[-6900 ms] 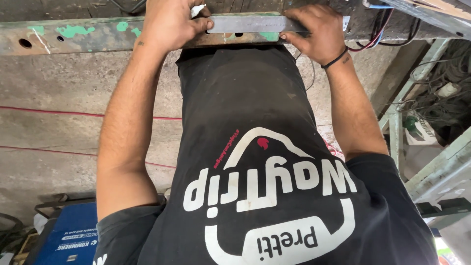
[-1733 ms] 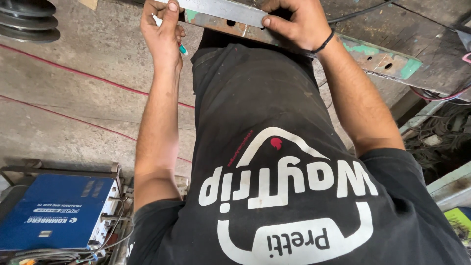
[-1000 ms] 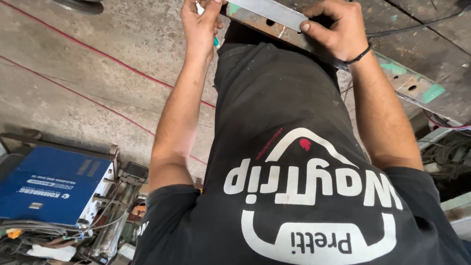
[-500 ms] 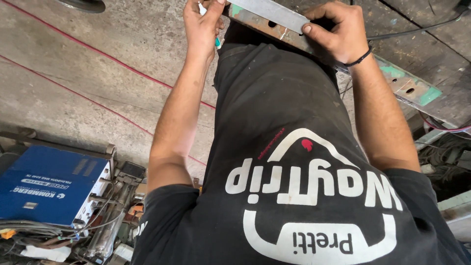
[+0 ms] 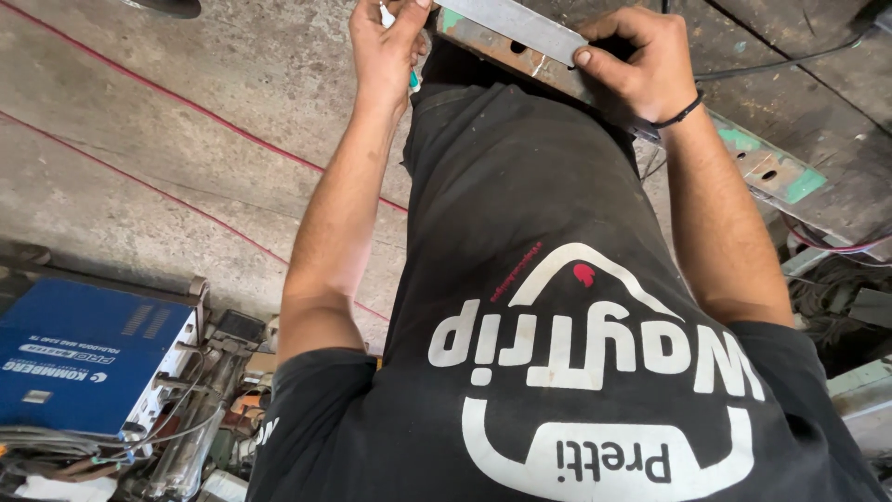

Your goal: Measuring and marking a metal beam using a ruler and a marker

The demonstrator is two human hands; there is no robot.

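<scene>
My left hand (image 5: 386, 46) is at the top of the head view, closed around a small white marker with a green tip (image 5: 413, 80). Its tip is near the left end of a flat grey metal strip (image 5: 520, 26). My right hand (image 5: 639, 70), with a black band on the wrist, grips that strip and presses it onto a rusty steel bar (image 5: 771, 172), which has drilled holes and green paint patches. The bar runs slantwise to the right. My black printed T-shirt (image 5: 557, 307) fills the middle of the view.
A blue box-shaped welding machine (image 5: 79, 367) stands at the lower left among cables and metal scraps (image 5: 204, 437). The concrete floor (image 5: 186, 139) carries two red chalk lines. Dark cables and metal parts (image 5: 836, 279) lie at the right.
Both hands have kept their hold on the marker and the strip. Over the earlier frames the view swung left, bringing the blue machine in; in the last half second almost nothing moved.
</scene>
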